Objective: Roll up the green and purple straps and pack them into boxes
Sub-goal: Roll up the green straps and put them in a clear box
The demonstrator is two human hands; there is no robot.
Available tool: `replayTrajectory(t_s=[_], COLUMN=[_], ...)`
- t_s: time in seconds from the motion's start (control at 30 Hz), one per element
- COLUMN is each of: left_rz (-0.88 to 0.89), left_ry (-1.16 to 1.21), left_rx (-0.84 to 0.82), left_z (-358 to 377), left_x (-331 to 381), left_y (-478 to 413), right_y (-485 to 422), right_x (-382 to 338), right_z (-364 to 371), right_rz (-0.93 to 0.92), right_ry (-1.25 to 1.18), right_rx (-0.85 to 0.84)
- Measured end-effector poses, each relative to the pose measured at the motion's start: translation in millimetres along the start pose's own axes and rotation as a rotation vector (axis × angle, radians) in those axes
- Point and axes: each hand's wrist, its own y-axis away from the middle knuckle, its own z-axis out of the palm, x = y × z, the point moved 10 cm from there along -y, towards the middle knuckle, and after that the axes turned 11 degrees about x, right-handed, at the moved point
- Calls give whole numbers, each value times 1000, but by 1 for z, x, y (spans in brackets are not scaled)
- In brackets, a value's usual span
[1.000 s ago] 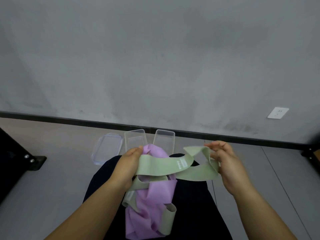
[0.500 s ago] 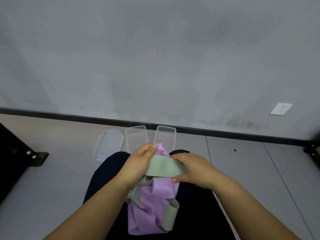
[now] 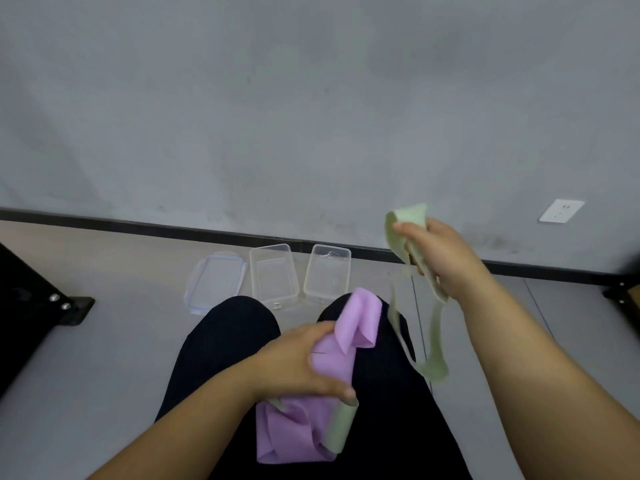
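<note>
Grey floor [image 3: 104, 358]: clear lid [image 3: 214, 284], left box [image 3: 273, 275], right box [image 3: 327, 271], side by side.

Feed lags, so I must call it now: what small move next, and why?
Probably lift the right hand higher, pulling the pale green elastic strap clear: it dangles unrolled, and a green piece sits beside the purple fabric strap that the left hand pins on the lap.
</note>
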Motion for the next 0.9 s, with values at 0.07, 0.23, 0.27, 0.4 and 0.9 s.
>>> replayTrajectory(t_s=[0.07, 0.23, 0.27, 0.4, 0.9], left_rz=[52, 67, 92, 96, -200], left_ry=[-199, -597, -626, -527, -305], left_rx=[-77, -37, -5, 138, 630], left_z=[13, 11, 8, -14, -169], left_x=[0, -8, -5, -8, -41], left_y=[4, -1, -2, -7, -96], right_y=[0, 18, 22, 24, -64], right_x=[14, 71, 78, 76, -58], right_z=[1, 24, 29, 26, 84], right_rz=[-110, -34, -36, -84, -384], right_ry=[384, 515, 515, 398, 211], right_rx=[-26, -229, -247, -120, -33])
